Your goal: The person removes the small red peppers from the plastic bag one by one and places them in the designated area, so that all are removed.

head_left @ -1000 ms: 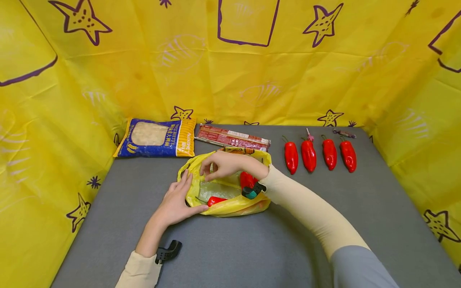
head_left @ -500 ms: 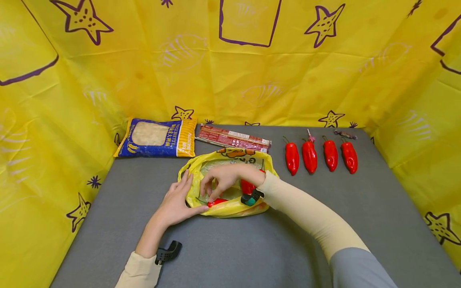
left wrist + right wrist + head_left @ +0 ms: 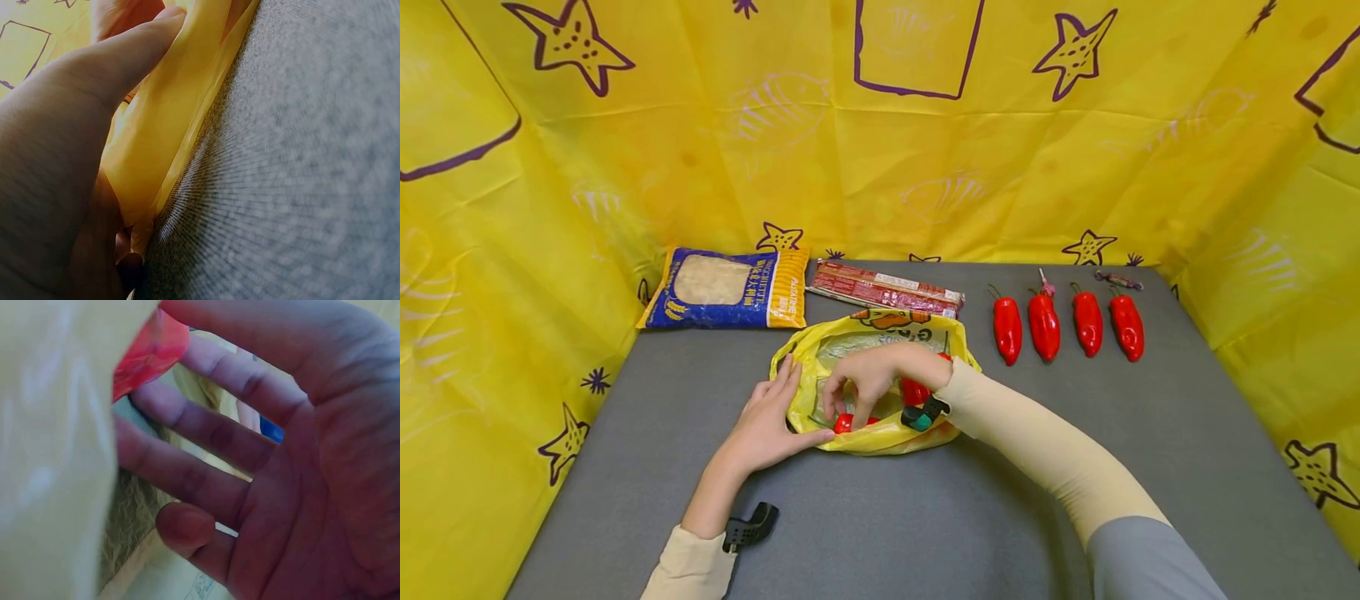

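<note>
Yellow plastic bag (image 3: pixel 880 433) lies open on the grey table (image 3: pixel 925 533), mouth facing up; at least two red peppers sit inside it. Left hand (image 3: pixel 767 425) pinches the near-left rim of the bag between thumb and fingers, the film folded in its grip in the left wrist view. Right hand (image 3: pixel 868 379) is inside the mouth, fingers spread and reaching down, fingertips at the red pepper (image 3: pixel 844 422) by the near wall; a closed grasp is not shown. Judgement: bag film is thin, limp and slick, will collapse unless the rim is held. Pepper looks glossy, firm and light; best taken across its thick middle, not the stem. Four more peppers (image 3: pixel 1066 325) lie in a row, well apart to the right.
</note>
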`<state>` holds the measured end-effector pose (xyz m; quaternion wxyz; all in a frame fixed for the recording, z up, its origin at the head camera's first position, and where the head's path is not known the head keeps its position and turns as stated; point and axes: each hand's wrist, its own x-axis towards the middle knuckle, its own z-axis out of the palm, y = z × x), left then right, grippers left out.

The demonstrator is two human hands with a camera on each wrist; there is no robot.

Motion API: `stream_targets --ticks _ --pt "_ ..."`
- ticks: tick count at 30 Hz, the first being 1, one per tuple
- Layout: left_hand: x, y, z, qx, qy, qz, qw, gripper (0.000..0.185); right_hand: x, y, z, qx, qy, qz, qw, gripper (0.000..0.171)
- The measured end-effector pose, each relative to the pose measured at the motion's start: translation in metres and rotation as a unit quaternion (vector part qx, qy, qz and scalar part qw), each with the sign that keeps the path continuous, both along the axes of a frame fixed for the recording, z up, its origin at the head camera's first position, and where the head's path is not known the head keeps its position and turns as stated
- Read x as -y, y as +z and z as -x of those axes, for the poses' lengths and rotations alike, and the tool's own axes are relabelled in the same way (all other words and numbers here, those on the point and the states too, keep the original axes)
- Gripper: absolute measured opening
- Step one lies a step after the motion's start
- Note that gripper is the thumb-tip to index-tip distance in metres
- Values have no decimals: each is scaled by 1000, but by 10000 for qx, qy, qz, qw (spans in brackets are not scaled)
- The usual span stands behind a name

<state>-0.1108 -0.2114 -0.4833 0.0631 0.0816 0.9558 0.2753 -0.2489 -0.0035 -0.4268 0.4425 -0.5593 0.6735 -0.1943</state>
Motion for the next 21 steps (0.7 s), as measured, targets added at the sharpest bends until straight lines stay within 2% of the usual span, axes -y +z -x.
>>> stream_targets --ticks 5,14,21 --pt "0 2 0 19 14 1 10000 129 -1 3 -1 3 -46 -206 9998 33" --pt "0 2 -1 48 -4 9 10000 129 -5 3 2 -361 -496 21 9981 35" --pt "0 2 0 87 -12 25 10000 129 -5 3 1 -195 -324 -103 9992 47"
